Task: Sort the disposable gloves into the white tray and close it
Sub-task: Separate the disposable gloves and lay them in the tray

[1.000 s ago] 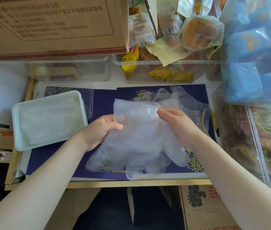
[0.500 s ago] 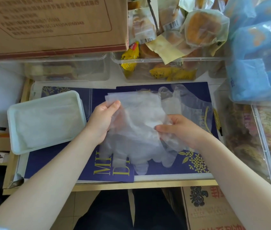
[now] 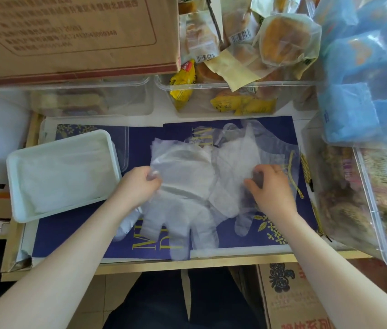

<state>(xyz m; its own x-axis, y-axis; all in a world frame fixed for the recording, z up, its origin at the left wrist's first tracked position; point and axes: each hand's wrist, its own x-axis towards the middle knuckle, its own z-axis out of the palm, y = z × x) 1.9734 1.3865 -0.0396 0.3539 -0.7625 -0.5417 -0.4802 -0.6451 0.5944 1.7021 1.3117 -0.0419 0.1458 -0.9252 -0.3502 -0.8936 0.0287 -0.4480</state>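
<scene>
- Head view: the landmark is the dark blue sheet (image 3: 92, 233) with yellow letters, lying flat on the table before the person.
- On the middle of this sheet lies a heap of clear disposable gloves (image 3: 187, 181). They overlap each other, so I cannot count them; several glove fingers point toward the near edge of the sheet.
- The left hand (image 3: 137, 186) is at the left side of the heap. Its fingers are curled and pinch an edge of the thin plastic.
- The right hand (image 3: 270, 188) is on the right side of the heap, fingers bent down into the plastic — it seems to grasp a fold, but the film hides the fingertips partly.
- The white tray (image 3: 15, 186) stands on the left end of the sheet, open, just beside the left hand and not touching it. Inside it something pale and thin is visible, perhaps gloves.
- Behind the far edge of the sheet stand clear plastic bins (image 3: 235, 89) with wrapped snacks, and a cardboard box (image 3: 69, 36) rests over the left one.
- At the right end of the sheet more clear containers hold blue packets (image 3: 358, 91) and other wrapped food.
- Under the near edge of the sheet a second printed carton (image 3: 289, 298) stands on the floor.
</scene>
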